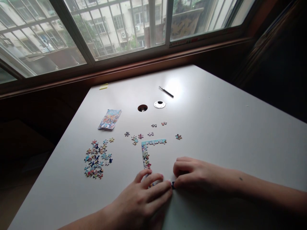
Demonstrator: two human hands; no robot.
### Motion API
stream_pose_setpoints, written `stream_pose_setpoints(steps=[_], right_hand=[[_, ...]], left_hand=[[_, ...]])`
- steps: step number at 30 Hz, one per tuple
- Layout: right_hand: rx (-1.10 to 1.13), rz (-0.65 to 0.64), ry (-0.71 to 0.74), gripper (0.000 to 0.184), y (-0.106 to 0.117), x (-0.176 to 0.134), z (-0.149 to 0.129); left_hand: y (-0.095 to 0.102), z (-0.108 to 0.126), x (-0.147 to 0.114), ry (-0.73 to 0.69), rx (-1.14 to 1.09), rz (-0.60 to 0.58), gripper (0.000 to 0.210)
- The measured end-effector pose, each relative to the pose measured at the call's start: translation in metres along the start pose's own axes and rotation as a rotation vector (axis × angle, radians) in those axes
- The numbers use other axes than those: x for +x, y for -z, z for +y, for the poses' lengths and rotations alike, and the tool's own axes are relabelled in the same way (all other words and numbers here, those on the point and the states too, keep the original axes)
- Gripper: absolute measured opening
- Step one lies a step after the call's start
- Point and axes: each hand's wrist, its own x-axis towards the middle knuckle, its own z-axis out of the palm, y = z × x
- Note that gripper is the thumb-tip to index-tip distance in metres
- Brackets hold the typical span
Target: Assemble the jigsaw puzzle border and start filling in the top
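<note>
The puzzle border [145,155] runs under the spread left hand [142,196], the right hand [192,171] pinching a dark piece [173,185].

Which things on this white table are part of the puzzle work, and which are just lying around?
Puzzle work: partly joined border; dark piece between the left hand and right hand; pile of loose pieces; scattered pieces; printed sheet, probably the reference picture.

Lying about: pen; yellow slip; round metal cover.
</note>
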Motion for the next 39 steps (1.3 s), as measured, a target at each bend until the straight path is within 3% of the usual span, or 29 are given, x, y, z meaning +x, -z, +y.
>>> stream_pose_setpoints(steps=[23,29,31,34,37,39], right_hand=[[-0.042,0.011,0.015,0.021,0.0,-0.001,0.003],[0.047,0.024,-0.017,0.024,0.005,-0.001,0.001],[0.044,0.088,-0.016,0.023,0.007,0.0,0.003],[-0.058,0.304,-0.041,0.019,0.009,0.0,0.012],[-0.188,0.501,-0.148,0.015,0.013,-0.002,0.028],[-0.313,0.558,-0.279,0.017,0.015,-0.005,0.039]], left_hand=[[0.004,0.002,0.003,-0.001,-0.001,-0.024,0.049],[0.002,0.002,0.003,0.003,-0.027,0.005,0.051],[0.003,0.003,0.003,-0.002,-0.03,-0.006,0.052],[0.006,0.004,0.004,-0.016,-0.039,-0.012,0.051],[0.006,0.004,0.003,-0.012,-0.05,0.007,0.05],[0.006,0.004,0.003,-0.006,-0.05,0.025,0.05]])
